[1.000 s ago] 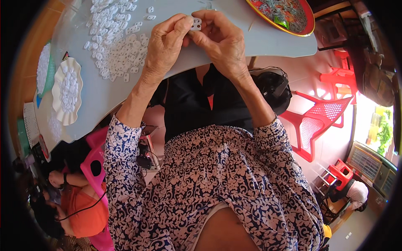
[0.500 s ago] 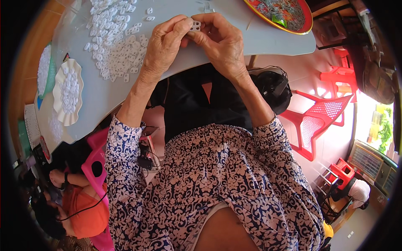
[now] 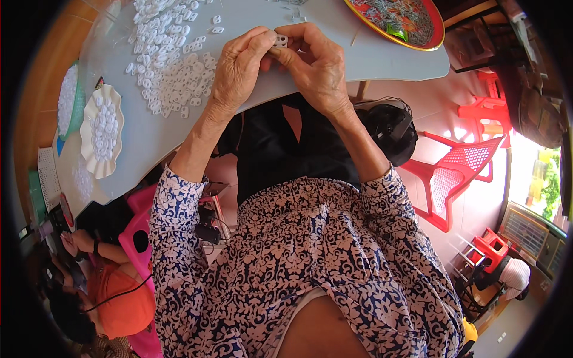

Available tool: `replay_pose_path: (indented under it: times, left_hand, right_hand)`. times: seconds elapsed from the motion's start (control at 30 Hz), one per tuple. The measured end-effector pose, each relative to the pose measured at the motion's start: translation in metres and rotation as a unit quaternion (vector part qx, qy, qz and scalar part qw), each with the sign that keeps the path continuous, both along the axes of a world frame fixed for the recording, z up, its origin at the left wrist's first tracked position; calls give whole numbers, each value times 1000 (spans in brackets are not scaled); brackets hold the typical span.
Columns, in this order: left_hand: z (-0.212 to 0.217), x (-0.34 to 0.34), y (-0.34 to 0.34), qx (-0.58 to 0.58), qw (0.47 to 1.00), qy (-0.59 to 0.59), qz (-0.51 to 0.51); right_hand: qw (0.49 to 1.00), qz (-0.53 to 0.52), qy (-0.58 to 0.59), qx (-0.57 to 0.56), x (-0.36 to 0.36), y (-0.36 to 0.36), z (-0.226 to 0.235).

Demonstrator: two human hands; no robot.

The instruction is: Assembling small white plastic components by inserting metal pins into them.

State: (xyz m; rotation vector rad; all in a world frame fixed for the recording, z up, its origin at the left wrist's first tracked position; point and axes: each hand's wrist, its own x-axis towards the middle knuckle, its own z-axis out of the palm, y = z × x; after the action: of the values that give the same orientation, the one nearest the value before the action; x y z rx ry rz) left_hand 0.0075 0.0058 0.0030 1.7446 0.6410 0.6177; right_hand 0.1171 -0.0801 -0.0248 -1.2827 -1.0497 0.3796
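Observation:
Between both hands, over the near edge of the grey table (image 3: 394,64), is a small white plastic piece with holes (image 3: 280,41). My left hand (image 3: 242,67) pinches it from the left with thumb and bent fingers. My right hand (image 3: 314,67) grips its other side, the thumb below and the fingers curled above. The fingertips hide part of the piece. Left of my left hand, many similar flat white pieces with holes (image 3: 179,85) lie in a loose pile. Beyond them is a heap of white oval pieces (image 3: 156,30).
A red, gold-rimmed tray (image 3: 440,27) of thin grey metal pieces stands at the far right. At the left are a wavy-edged cream dish (image 3: 119,128) of white pieces and a green basket (image 3: 77,113). A person in orange (image 3: 128,307) sits lower left; a red chair (image 3: 444,179) stands right.
Both hands keep hold of the white piece, with only slight finger movement. The view has shifted a little. At the lower left, the other person's hands have moved.

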Motion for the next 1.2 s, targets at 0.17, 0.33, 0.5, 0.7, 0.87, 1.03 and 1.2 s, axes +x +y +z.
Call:
replay_pose_path:
  times: [0.17, 0.33, 0.5, 0.7, 0.87, 1.03, 1.2]
  left_hand:
    - [4, -2, -2, 20, 1000, 6, 1]
    - [0, -1, -1, -6, 1000, -10, -3]
    - [4, 0, -4, 0, 1000, -15, -7]
    - [-2, -4, 0, 66, 996, -31, -50]
    - [-2, -4, -1, 49, 997, -49, -27]
    - [2, -6, -3, -12, 999, -41, -10]
    - [-5, 0, -3, -10, 998, -65, -13]
  right_hand:
    - [1000, 0, 1, -4, -1, -2, 0]
    - [1000, 17, 13, 1, -2, -2, 6]
    - [1000, 18, 2, -19, -3, -6, 15]
    - [998, 42, 34, -30, -3, -7, 15]
    - [987, 101, 127, -9, -3, -8, 9]
    - [990, 80, 108, -43, 1, -10, 13]
    - [983, 87, 147, -64, 11, -6, 11]
